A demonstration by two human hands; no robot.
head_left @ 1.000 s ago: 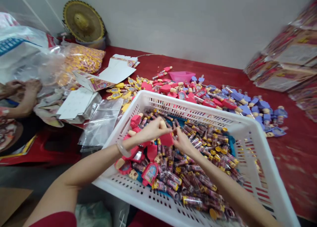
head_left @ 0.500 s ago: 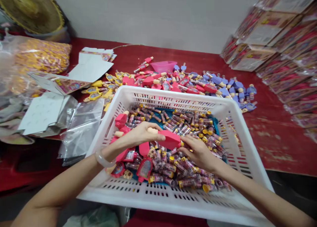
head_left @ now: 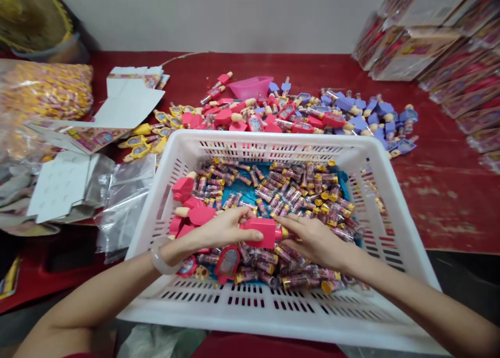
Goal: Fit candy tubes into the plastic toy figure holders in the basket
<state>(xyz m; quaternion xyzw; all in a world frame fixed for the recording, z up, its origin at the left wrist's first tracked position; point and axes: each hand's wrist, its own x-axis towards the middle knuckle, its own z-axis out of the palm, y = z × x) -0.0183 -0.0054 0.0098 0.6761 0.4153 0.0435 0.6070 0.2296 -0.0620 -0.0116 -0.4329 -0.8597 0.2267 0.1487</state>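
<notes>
Over the white basket [head_left: 250, 308], my left hand [head_left: 226, 228] grips a red plastic toy piece [head_left: 262, 233], thumb along its near side. My right hand [head_left: 312, 238] closes its fingers at the piece's right end, on a small clear tube with a yellow cap [head_left: 285, 232], mostly hidden by the fingers. Below and around both hands lie many such clear tubes [head_left: 289, 194] with yellow caps, on a blue sheet [head_left: 242, 191]. Red pieces with cream-coloured tips [head_left: 201, 216] are heaped at the basket's left side, near my left wrist.
Behind the basket lie yellow pieces [head_left: 140, 149], more red pieces [head_left: 224, 117] and purple pieces [head_left: 361, 123], with a pink scoop-like dish [head_left: 250, 87]. Left are white cards [head_left: 58, 183], clear bags [head_left: 128, 196] and a filled plastic bag [head_left: 50, 90]. Packed boxes [head_left: 414, 51] stack at right.
The red piece has turned and sits slightly lower; its cream end, seen before, is now hidden by my left hand. My right hand stays at its right end. The camera view has shifted.
</notes>
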